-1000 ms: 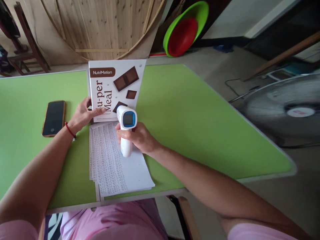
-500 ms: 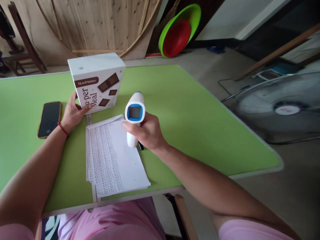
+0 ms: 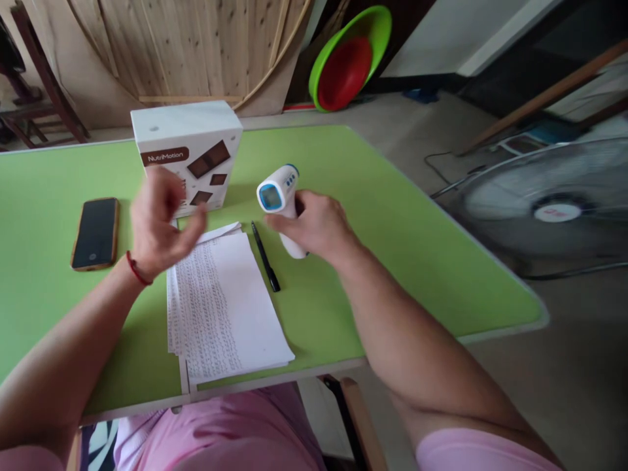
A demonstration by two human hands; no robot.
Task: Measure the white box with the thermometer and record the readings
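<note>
My right hand [image 3: 318, 226] is wrapped round the handle of a white-and-blue infrared thermometer [image 3: 277, 194], held above the table with its small screen facing me. My left hand [image 3: 159, 226], slightly blurred, is raised in front of a white NutriMotion box [image 3: 216, 157]. Its thumb stands apart from the curled fingers and nothing shows in its grasp. The box stands upright on the table, partly hidden by that hand. Below the hands lies a stack of handwritten sheets [image 3: 230, 307]. A black pen [image 3: 265, 256] rests beside the papers, left of the thermometer's handle.
A phone in a brown case [image 3: 95, 233] lies on the left of the green table [image 3: 392, 261]. Off its right edge stands a fan [image 3: 554, 209]. Green [image 3: 377, 33] and red basins [image 3: 346, 72] lean by the wall. A wooden chair [image 3: 44, 85] stands at the far left.
My left hand has let go of the box and risen toward me. My right hand has carried the thermometer right and turned it, showing its side buttons and uncovering the pen.
</note>
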